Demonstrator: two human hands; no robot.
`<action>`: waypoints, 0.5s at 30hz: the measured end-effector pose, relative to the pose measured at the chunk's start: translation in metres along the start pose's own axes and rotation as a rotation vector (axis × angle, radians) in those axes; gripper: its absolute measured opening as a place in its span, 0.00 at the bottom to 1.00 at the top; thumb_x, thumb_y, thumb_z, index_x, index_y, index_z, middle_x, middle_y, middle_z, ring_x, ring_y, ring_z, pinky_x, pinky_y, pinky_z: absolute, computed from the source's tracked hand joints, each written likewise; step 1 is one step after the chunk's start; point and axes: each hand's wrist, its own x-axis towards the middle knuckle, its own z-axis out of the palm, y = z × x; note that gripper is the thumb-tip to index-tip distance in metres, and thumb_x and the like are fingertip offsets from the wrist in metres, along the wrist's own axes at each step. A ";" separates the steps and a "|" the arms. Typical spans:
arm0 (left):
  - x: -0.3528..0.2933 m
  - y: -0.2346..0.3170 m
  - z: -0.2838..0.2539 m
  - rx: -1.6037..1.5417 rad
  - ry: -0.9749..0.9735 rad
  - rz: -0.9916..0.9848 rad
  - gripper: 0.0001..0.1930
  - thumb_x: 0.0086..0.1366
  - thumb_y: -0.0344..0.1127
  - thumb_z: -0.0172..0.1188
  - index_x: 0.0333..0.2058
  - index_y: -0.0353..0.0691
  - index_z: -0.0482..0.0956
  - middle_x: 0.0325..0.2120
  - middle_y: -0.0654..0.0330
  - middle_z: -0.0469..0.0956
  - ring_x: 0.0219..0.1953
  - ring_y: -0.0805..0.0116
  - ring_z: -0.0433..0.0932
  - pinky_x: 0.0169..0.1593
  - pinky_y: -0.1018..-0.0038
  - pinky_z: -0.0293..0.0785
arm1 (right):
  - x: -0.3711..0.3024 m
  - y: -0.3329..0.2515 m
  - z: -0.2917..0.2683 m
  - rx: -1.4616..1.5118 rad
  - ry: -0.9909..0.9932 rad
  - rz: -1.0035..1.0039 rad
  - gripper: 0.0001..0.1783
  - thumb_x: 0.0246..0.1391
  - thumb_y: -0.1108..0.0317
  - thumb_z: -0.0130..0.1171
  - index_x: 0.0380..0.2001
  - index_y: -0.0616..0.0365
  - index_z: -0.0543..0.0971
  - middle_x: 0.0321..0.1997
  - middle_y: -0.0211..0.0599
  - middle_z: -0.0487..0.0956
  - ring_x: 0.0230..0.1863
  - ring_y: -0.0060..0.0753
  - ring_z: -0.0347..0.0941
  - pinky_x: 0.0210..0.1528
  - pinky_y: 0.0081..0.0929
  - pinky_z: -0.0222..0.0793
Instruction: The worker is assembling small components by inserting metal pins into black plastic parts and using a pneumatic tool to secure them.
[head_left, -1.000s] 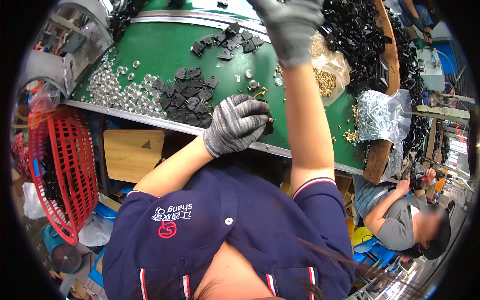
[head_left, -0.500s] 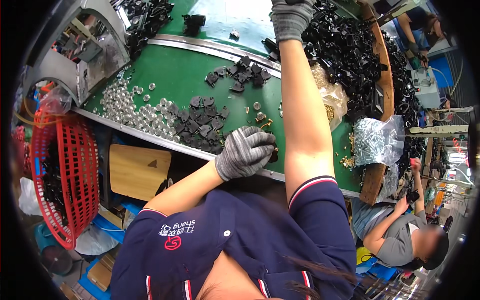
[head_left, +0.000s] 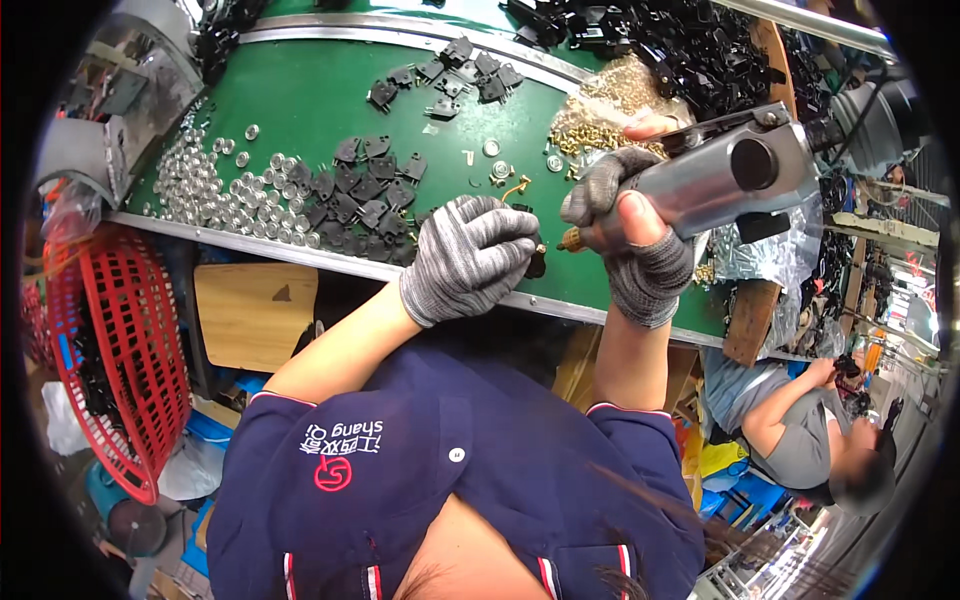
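At the bench's (head_left: 300,100) near edge, the left hand (head_left: 465,255) holds a black part (head_left: 537,263) — the right hand (head_left: 648,264) grips a silver power driver (head_left: 710,185), tip (head_left: 570,240) just apart, so fastening seems pending, more black pieces (head_left: 372,190) lying loose.

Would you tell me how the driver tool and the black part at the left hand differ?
The driver tool looks far larger than what shows of the black part. The tool's body is silvery with a brass-coloured tip, whereas the part is black. The tool projects beyond the right hand, while the part is partly hidden by the left hand. Both are in gloved hands.
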 end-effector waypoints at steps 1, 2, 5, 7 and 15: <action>0.000 0.000 0.000 0.010 0.001 -0.001 0.11 0.46 0.31 0.68 0.31 0.41 0.83 0.36 0.58 0.82 0.33 0.56 0.81 0.34 0.62 0.77 | -0.002 0.004 -0.004 0.003 0.004 0.022 0.32 0.50 0.72 0.65 0.57 0.64 0.64 0.27 0.36 0.76 0.25 0.25 0.74 0.24 0.19 0.70; 0.000 0.000 0.001 0.010 -0.002 0.000 0.11 0.46 0.31 0.68 0.31 0.41 0.83 0.36 0.58 0.82 0.33 0.56 0.81 0.34 0.62 0.77 | -0.004 0.007 -0.007 0.006 0.007 0.044 0.33 0.50 0.72 0.65 0.58 0.64 0.63 0.28 0.36 0.77 0.26 0.25 0.74 0.25 0.19 0.71; 0.000 0.002 0.001 0.020 -0.014 0.005 0.11 0.45 0.31 0.68 0.32 0.42 0.83 0.37 0.59 0.82 0.33 0.56 0.81 0.35 0.63 0.77 | -0.007 0.010 -0.005 0.014 0.009 0.065 0.33 0.50 0.73 0.65 0.58 0.64 0.63 0.29 0.36 0.77 0.27 0.24 0.74 0.26 0.19 0.71; 0.000 0.004 -0.001 0.022 -0.013 0.003 0.11 0.45 0.31 0.69 0.32 0.42 0.83 0.37 0.59 0.82 0.33 0.56 0.81 0.35 0.63 0.77 | -0.008 0.012 0.000 0.020 0.016 0.062 0.32 0.50 0.74 0.64 0.58 0.63 0.64 0.30 0.35 0.77 0.27 0.23 0.73 0.26 0.18 0.71; 0.002 0.006 0.000 0.033 -0.015 0.000 0.12 0.45 0.29 0.69 0.32 0.42 0.82 0.36 0.59 0.82 0.31 0.56 0.81 0.35 0.63 0.77 | -0.011 0.021 -0.007 0.077 -0.004 0.067 0.31 0.50 0.76 0.64 0.58 0.63 0.65 0.30 0.32 0.76 0.28 0.21 0.72 0.29 0.17 0.71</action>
